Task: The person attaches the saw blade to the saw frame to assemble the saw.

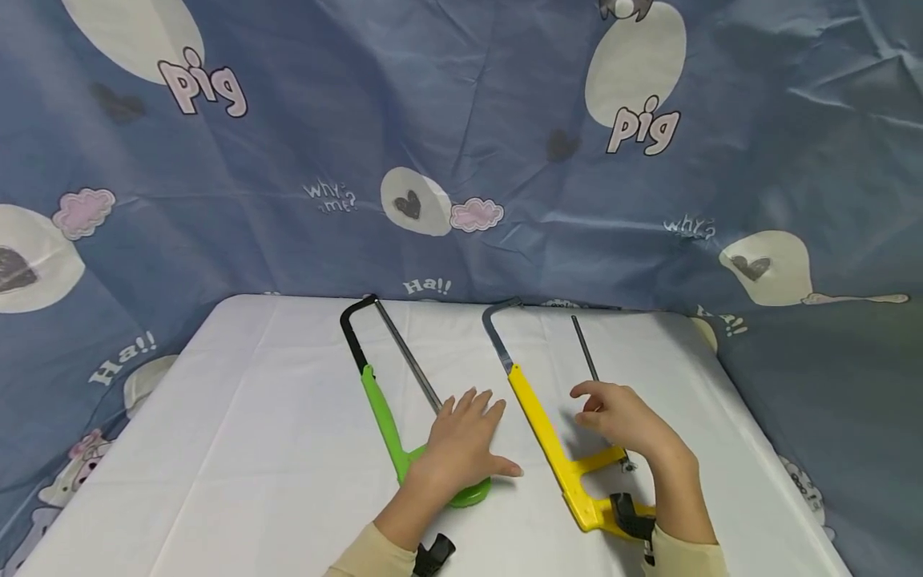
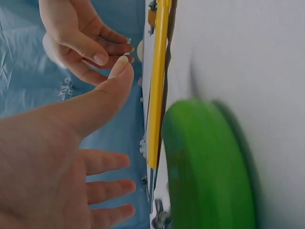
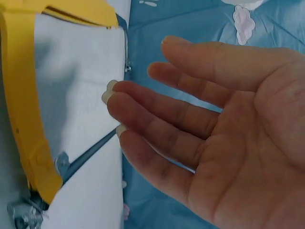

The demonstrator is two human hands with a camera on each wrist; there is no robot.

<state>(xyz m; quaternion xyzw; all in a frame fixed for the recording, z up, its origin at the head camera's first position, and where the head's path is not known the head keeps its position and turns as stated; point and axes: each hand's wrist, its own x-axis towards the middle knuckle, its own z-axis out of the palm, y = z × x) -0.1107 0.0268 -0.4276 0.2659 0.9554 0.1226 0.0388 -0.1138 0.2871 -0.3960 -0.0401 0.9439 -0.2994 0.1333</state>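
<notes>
Two hacksaws lie on a white-covered table, a green one (image 1: 384,415) and a yellow one (image 1: 537,413). My left hand (image 1: 461,445), fingers spread and holding nothing, is above the green saw's handle end. It hides part of that handle (image 2: 205,162); the left wrist view shows a gap between them. Over the yellow saw's blade (image 1: 585,347) hovers my right hand (image 1: 627,417), its fingers loosely bent with nothing between them. That blade's far end stands apart from the frame's front tip (image 1: 513,303). A wing nut (image 1: 629,465) shows by the yellow handle.
Blue printed cloth (image 1: 461,144) hangs behind the table and at its sides. The white tabletop (image 1: 238,433) stretches out to the left of the green saw. Dark straps (image 1: 434,554) sit at both wrists.
</notes>
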